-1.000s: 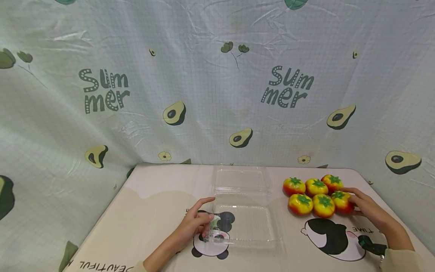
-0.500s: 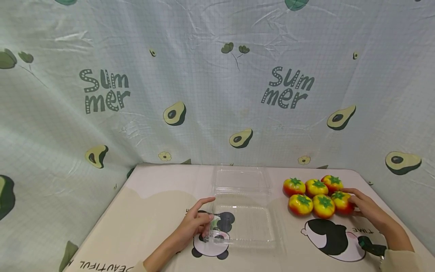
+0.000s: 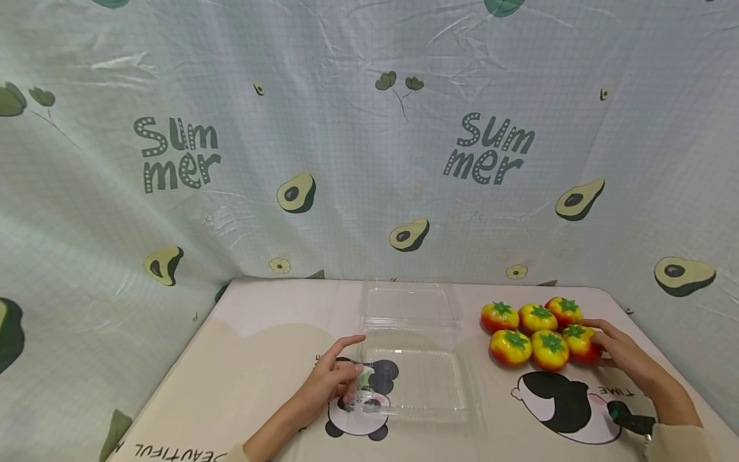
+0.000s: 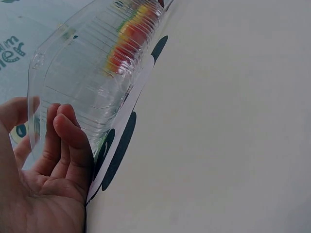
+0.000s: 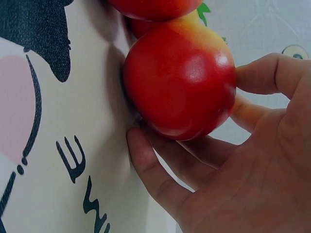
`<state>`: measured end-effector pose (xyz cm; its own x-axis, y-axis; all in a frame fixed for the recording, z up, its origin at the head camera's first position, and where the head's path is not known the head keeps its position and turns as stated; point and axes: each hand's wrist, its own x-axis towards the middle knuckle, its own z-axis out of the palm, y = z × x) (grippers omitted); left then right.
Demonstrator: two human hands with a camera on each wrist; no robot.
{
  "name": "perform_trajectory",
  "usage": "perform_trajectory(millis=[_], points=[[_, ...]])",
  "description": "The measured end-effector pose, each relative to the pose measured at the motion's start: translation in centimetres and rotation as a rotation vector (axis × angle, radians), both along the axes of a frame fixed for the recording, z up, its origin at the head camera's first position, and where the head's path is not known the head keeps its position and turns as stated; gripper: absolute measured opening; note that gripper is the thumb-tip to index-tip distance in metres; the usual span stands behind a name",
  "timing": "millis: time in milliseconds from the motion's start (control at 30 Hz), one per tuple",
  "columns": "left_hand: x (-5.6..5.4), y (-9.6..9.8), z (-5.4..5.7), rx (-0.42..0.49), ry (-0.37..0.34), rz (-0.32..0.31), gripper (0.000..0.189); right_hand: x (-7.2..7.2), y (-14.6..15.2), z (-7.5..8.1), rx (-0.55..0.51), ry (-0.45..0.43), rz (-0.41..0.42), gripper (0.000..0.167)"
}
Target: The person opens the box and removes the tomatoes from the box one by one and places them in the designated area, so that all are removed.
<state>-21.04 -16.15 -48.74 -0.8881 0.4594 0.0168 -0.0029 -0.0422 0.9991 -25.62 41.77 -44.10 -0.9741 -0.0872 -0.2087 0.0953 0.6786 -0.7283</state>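
Observation:
My left hand (image 3: 329,385) is at the left rim of a clear plastic clamshell box (image 3: 421,378), which lies with its lid (image 3: 410,305) folded back. In the left wrist view, thumb and fingers close around the box's edge, with curled fingers (image 4: 65,141) against its ribbed wall. On the right, my right hand (image 3: 623,353) holds a shiny red-and-yellow tomato (image 5: 180,80) with a green star-shaped top. The thumb touches one side and the fingers curl beneath the other. This tomato sits at the right front of a two-row group, touching a neighbour.
Several other tomatoes (image 3: 510,346) stand close together to the right of the box. The table (image 3: 248,366) has a printed cover with a panda, a cartoon head (image 3: 566,407) and lettering. Behind it hangs a pale curtain (image 3: 346,141) printed with avocados.

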Motion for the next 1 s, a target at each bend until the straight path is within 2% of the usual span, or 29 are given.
perform_trajectory(millis=[1000], points=[[0.17, 0.12, 0.06, -0.005, -0.007, 0.012, 0.067, 0.09, 0.19, 0.17, 0.004, -0.002, 0.006, 0.058]])
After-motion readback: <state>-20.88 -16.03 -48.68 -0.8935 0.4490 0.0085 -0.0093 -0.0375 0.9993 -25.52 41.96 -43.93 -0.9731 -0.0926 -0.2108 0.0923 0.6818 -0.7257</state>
